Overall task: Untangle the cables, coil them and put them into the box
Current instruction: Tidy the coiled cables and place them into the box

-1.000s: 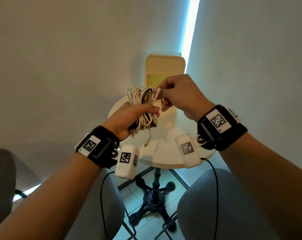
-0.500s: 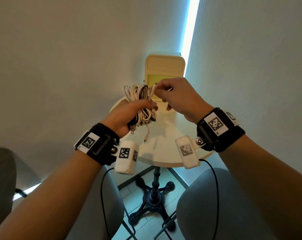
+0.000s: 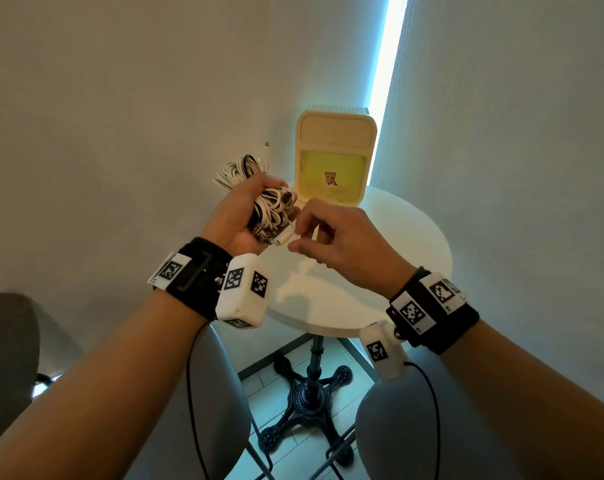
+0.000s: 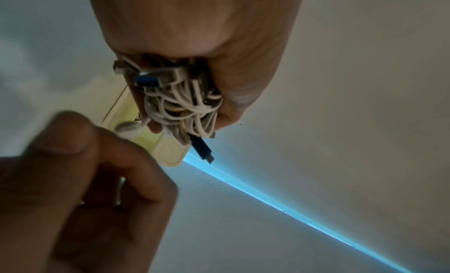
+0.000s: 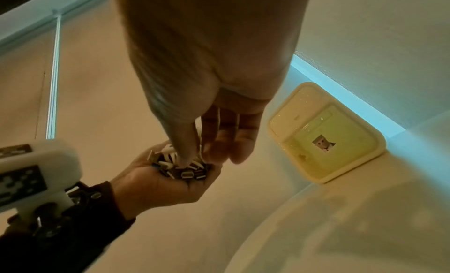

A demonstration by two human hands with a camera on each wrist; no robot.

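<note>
My left hand (image 3: 255,199) grips a tangled bundle of white and black cables (image 3: 271,206) above the left edge of the round white table (image 3: 390,271). Several plugs stick out of the bundle (image 4: 180,102) at both ends. My right hand (image 3: 299,239) pinches a white plug (image 3: 285,240) at the bundle's near end, between thumb and forefinger. From the right wrist, the plug ends (image 5: 182,171) lie in my left palm under my right fingertips (image 5: 185,157). The cream box (image 3: 335,129) stands open at the table's far side, its lid raised; a small picture shows inside it.
The table stands in a corner between two pale walls, with a bright blue light strip (image 3: 387,81) behind the box. Grey chair seats (image 3: 415,438) sit below my forearms, beside the table's black iron foot (image 3: 307,400).
My left hand has turned the bundle palm up and shifted left. My right hand left the top of the bundle, came down to its near end and now pinches a white plug there.
</note>
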